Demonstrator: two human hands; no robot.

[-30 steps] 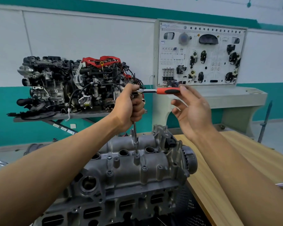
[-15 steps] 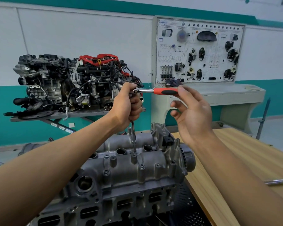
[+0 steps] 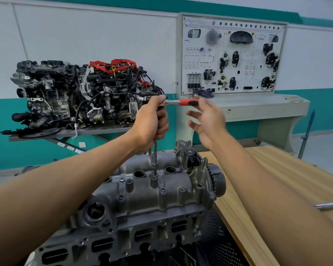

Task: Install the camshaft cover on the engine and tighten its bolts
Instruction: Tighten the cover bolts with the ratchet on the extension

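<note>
The grey cast camshaft cover [image 3: 181, 198] sits on the engine head in front of me. A thin extension bar [image 3: 155, 154] stands upright with its socket [image 3: 154, 181] on a bolt near the cover's middle. My left hand [image 3: 152, 121] grips the top of the bar under the ratchet head. The ratchet's red handle [image 3: 188, 102] points right. My right hand [image 3: 208, 121] is blurred, fingers loosely spread, with the fingertips at the handle's end. Several other bolts [image 3: 162, 190] show along the cover.
A wooden table [image 3: 277, 179] runs along the right, with a chrome tool [image 3: 331, 205] lying near its right edge. A complete engine [image 3: 85, 93] rests on a stand at the back left. A wiring training board [image 3: 233, 54] stands behind on a cabinet.
My right hand has shifted at the handle's end and is now motion-blurred with fingers more spread. The handle looks slightly swung. My left hand keeps its grip on the bar.
</note>
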